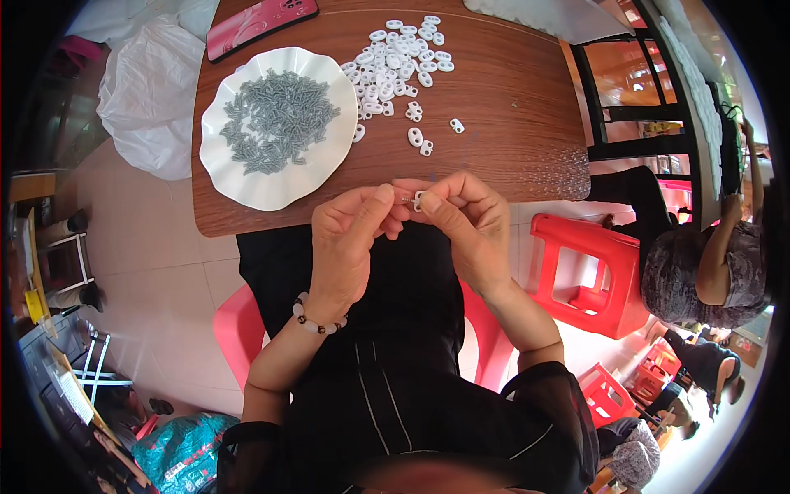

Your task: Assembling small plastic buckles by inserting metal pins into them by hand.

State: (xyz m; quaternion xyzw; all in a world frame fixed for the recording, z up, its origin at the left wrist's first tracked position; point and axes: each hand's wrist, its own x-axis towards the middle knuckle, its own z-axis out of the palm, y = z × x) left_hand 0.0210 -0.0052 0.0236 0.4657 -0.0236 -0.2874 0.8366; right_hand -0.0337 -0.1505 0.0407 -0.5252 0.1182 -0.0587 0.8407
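Observation:
Just past the table's near edge, my two hands meet in front of me. Between the thumb and fingertips of my right hand is a small white plastic piece with a hole in it. My left hand pinches a tiny metal spring, its end at the white piece; whether it enters the piece is too small to tell. A scalloped white plate at the left holds a heap of small grey springs. To its right lies a pile of white two-holed plastic pieces, with a few loose ones nearer me.
The brown wooden table carries a pink phone at the far left. A white plastic bag sits beyond its left edge. Red stools stand at the right, near other people. A teal bag lies lower left.

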